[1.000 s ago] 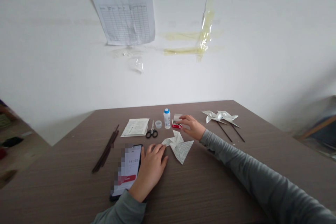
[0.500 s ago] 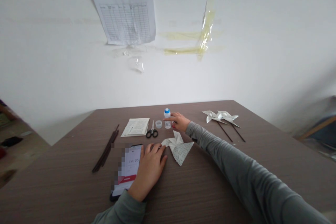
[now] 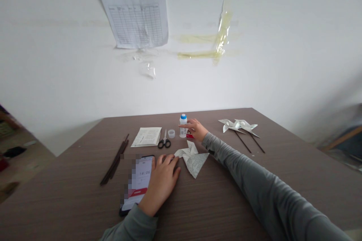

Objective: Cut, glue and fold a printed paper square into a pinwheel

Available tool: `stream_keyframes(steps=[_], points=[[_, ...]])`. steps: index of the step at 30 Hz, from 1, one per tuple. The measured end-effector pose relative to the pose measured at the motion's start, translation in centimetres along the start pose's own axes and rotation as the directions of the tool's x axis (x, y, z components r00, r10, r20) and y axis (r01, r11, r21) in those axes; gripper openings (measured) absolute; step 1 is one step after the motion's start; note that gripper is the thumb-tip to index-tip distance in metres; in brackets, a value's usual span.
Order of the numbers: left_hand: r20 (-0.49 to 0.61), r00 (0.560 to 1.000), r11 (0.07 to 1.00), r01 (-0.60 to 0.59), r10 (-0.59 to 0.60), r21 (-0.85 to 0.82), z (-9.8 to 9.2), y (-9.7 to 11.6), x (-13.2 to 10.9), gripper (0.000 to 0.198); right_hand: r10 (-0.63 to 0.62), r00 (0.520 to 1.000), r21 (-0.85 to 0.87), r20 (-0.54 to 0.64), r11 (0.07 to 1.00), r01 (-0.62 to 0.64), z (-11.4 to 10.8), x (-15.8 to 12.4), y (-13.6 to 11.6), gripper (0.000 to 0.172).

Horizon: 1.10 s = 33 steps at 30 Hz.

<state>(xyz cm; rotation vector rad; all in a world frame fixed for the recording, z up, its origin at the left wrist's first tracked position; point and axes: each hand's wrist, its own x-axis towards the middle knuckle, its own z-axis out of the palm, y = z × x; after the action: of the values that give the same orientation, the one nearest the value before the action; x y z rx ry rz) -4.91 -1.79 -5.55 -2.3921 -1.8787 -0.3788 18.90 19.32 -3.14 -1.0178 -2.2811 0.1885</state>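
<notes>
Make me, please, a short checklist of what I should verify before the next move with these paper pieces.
White bottle upright with its blue cap on: ok.
Right hand touching that bottle: cannot tell, the fingers are right beside it.
Red box open or closed: cannot tell, the hand and bottle hide most of it.
Folded paper pinwheel on a stick: not ok, no stick shows in it.
Left hand off the pinwheel: cannot tell, its fingertips are at the paper's edge.
Bundle of dark sticks on the table, near the left hand: ok.
</notes>
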Motion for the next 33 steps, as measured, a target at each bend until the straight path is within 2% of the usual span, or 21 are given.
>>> stream_keyframes(steps=[3, 6, 9, 11, 14, 19, 26, 30, 33], points=[[-0.016, 1.0, 1.0, 0.008, -0.008, 0.003, 0.3, -0.1, 0.0, 0.053, -0.013, 0.997, 0.023, -0.083, 1.0, 0.015, -0.8, -0.9, 0.3, 0.081], [-0.032, 0.999, 1.0, 0.021, -0.021, -0.019, 0.7, -0.2, 0.0, 0.053, -0.015, 0.983, 0.047, -0.182, 0.999, 0.024, -1.6, -2.2, 0.6, 0.069], [-0.058, 0.998, 0.999, 0.014, -0.015, -0.031, 1.0, -0.3, 0.0, 0.051, 0.009, 0.975, 0.042, -0.222, 0.999, 0.0, -2.3, -3.8, 0.7, 0.056], [-0.069, 0.998, 0.999, -0.001, -0.002, -0.035, 1.1, -0.3, 0.0, 0.051, 0.026, 0.971, 0.035, -0.239, 0.999, -0.018, -2.7, -5.1, 0.8, 0.054], [-0.053, 0.999, 0.999, 0.003, -0.005, -0.043, 0.9, -0.1, 0.0, 0.05, 0.061, 0.96, 0.028, -0.273, 0.998, -0.056, -3.0, -7.0, 1.0, 0.056], [-0.038, 0.999, 0.999, 0.016, -0.017, -0.044, 0.5, 0.2, 0.0, 0.048, 0.097, 0.945, 0.063, -0.311, 0.995, -0.082, -3.2, -10.0, 1.3, 0.073], [-0.032, 0.999, 0.998, -0.008, 0.006, -0.061, 0.1, 0.3, 0.1, 0.046, 0.178, 0.915, 0.162, -0.363, 0.979, -0.126, -3.0, -12.1, 0.4, 0.071], [-0.006, 0.999, 0.998, 0.034, -0.034, -0.061, -0.2, 0.9, 0.2, 0.046, 0.189, 0.918, 0.145, -0.35, 0.979, -0.146, -2.4, -12.1, -0.2, 0.058], [-0.017, 0.999, 0.998, 0.029, -0.03, -0.05, -0.1, 1.1, 0.3, 0.045, 0.159, 0.928, 0.113, -0.336, 0.985, -0.128, -2.0, -11.9, -0.4, 0.039]])
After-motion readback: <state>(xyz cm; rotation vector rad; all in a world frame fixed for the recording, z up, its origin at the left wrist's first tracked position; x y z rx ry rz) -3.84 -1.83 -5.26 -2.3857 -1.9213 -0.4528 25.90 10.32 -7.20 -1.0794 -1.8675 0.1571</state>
